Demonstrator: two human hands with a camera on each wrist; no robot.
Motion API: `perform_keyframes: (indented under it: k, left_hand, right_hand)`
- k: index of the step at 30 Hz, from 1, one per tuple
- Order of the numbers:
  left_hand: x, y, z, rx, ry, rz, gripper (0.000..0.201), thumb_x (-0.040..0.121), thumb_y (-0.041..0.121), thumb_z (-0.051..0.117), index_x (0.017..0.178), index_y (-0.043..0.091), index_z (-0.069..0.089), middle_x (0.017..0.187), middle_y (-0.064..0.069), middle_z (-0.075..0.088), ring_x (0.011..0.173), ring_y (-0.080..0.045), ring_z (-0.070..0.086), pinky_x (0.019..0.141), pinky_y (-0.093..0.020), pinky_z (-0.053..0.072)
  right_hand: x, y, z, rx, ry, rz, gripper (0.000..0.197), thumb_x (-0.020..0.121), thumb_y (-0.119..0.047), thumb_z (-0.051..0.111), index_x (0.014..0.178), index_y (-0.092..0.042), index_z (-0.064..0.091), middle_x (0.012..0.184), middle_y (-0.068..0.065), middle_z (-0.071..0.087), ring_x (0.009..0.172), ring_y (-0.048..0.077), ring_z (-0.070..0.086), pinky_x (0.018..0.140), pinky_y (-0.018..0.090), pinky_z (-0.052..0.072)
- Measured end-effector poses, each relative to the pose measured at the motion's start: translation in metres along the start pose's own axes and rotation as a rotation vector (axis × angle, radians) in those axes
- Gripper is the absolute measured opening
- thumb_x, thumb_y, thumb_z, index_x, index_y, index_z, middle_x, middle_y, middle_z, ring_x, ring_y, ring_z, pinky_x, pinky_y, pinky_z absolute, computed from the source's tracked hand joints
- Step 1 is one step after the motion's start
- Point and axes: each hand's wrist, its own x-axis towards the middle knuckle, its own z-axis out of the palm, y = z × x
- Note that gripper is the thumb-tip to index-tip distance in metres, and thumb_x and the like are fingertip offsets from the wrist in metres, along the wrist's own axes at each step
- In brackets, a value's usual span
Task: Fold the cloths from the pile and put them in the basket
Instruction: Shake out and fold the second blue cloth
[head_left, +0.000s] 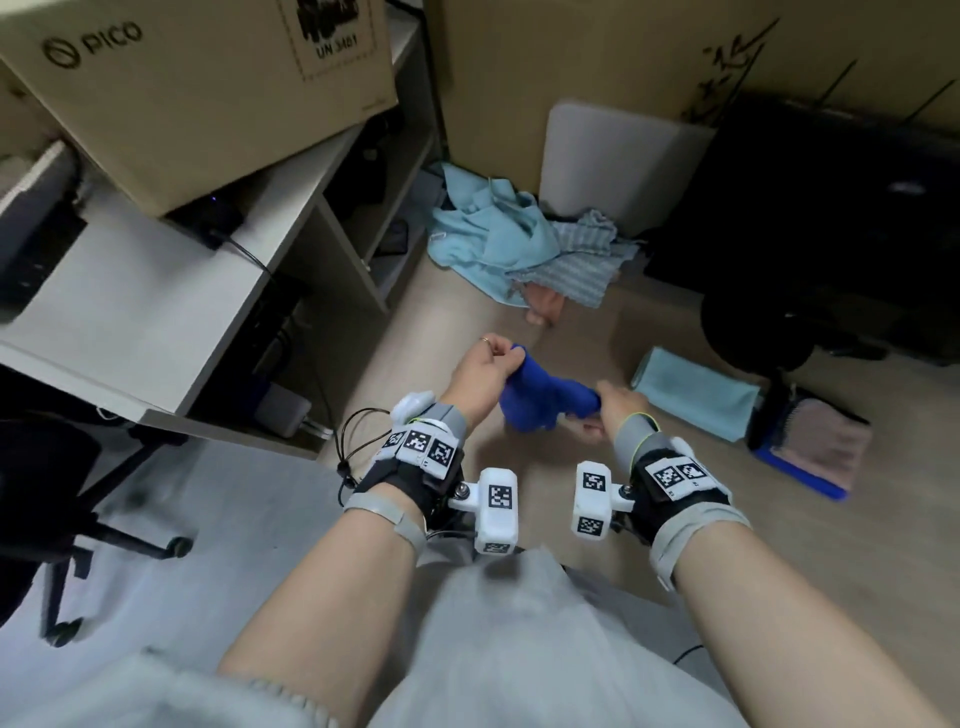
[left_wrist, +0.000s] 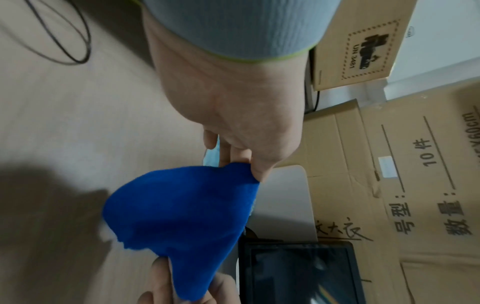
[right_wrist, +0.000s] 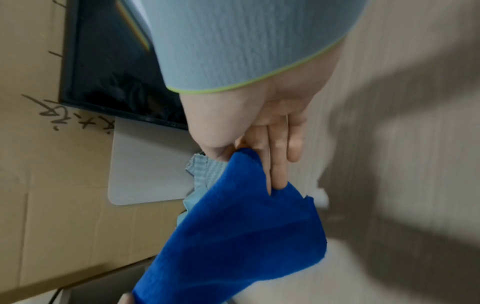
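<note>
Both hands are up over the floor with the blue cloth bunched between them, left hand and right hand each pinching an edge, pile of cloths further back, basket off right.

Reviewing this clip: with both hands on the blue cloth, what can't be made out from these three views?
- Blue cloth: bunched between left hand and right hand; whether any fold is made is unreadable in all views.
- Basket: head view shows only a blue edge under a pinkish cloth; a dark object hides its left side.
- Pile: overlapping cloths, so their number is unclear.
</note>
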Motion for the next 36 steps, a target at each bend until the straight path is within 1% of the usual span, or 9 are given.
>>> perform_keyframes:
  k: [3,9,16,19,21,24,28,32,36]
  left_hand:
    - [0.002,0.011,-0.003,-0.012,-0.011,0.047,0.014,0.085,0.032,0.057,0.084,0.021,0.049,0.092,-0.014,0.06,0.099,-0.02,0.057,0.083,-0.036,0.042]
    - [0.003,0.024,-0.009,-0.084,-0.034,0.04,0.023,0.081,0.039,0.055,0.088,0.019,0.047,0.108,-0.015,0.057,0.093,-0.022,0.052,0.079,-0.042,0.041]
    - [0.005,0.021,-0.025,-0.018,0.035,0.003,0.034,0.07,0.041,0.06,0.099,0.026,0.049,0.101,-0.016,0.064,0.091,-0.027,0.058,0.085,-0.044,0.047]
    - [0.003,0.023,-0.033,0.008,-0.051,0.072,0.051,0.083,0.02,0.052,0.131,0.036,0.044,0.092,-0.016,0.066,0.08,-0.03,0.061,0.078,-0.04,0.052]
    - [0.002,0.028,-0.034,0.02,-0.098,0.102,0.05,0.089,0.006,0.044,0.133,0.029,0.054,0.086,-0.014,0.064,0.076,-0.026,0.057,0.074,-0.037,0.048]
    - [0.001,0.038,-0.031,-0.005,-0.119,0.099,0.045,0.09,-0.003,0.037,0.11,0.019,0.071,0.1,-0.006,0.07,0.086,-0.019,0.062,0.078,-0.038,0.05]
    - [0.001,0.05,-0.028,-0.075,-0.149,0.054,0.041,0.092,-0.004,0.035,0.115,0.005,0.068,0.106,-0.008,0.068,0.083,-0.016,0.062,0.07,-0.027,0.054]
    - [0.001,0.057,-0.028,-0.148,-0.183,0.02,0.04,0.093,-0.001,0.034,0.111,0.009,0.069,0.101,-0.011,0.07,0.075,-0.019,0.065,0.064,-0.026,0.054]
    - [-0.001,0.067,-0.03,-0.267,-0.194,0.015,0.038,0.093,-0.003,0.034,0.113,0.003,0.065,0.108,-0.014,0.069,0.091,-0.023,0.066,0.072,-0.029,0.055]
  right_hand:
    - [-0.002,-0.006,0.006,0.116,-0.027,-0.013,0.008,0.096,-0.01,0.047,0.099,-0.01,0.054,0.084,0.011,0.066,0.038,0.006,0.059,0.042,0.02,0.048]
    - [-0.011,0.001,0.023,0.416,-0.156,-0.064,0.042,0.087,-0.033,0.068,0.118,-0.008,0.054,0.112,0.015,0.066,0.086,0.028,0.068,0.091,0.042,0.052]
    - [-0.014,-0.008,0.023,0.526,-0.125,-0.174,0.053,0.081,0.0,0.07,0.126,-0.021,0.049,0.1,0.012,0.066,0.078,0.027,0.067,0.072,0.036,0.057]
    - [-0.018,-0.014,0.021,0.458,-0.177,-0.219,0.038,0.082,0.006,0.063,0.108,-0.021,0.06,0.101,0.012,0.063,0.078,0.025,0.065,0.071,0.035,0.054]
    - [-0.018,-0.019,0.02,0.475,-0.213,-0.193,0.031,0.085,0.006,0.056,0.101,-0.02,0.062,0.102,0.011,0.061,0.081,0.023,0.063,0.076,0.038,0.053]
    - [-0.02,-0.022,0.021,0.48,-0.216,-0.135,0.024,0.09,-0.004,0.054,0.108,-0.019,0.06,0.098,0.008,0.062,0.082,0.022,0.063,0.072,0.037,0.056]
    - [-0.022,-0.022,0.025,0.415,-0.178,-0.035,0.033,0.093,-0.03,0.057,0.124,-0.021,0.05,0.106,0.008,0.067,0.09,0.024,0.068,0.071,0.033,0.053]
    - [-0.028,-0.024,0.029,0.354,-0.243,-0.01,0.051,0.091,-0.058,0.048,0.124,-0.019,0.05,0.103,0.005,0.073,0.103,0.019,0.065,0.093,0.035,0.045]
    - [-0.028,-0.029,0.037,0.434,-0.311,0.067,0.075,0.085,-0.072,0.041,0.127,-0.012,0.054,0.111,0.012,0.07,0.107,0.028,0.065,0.103,0.044,0.044]
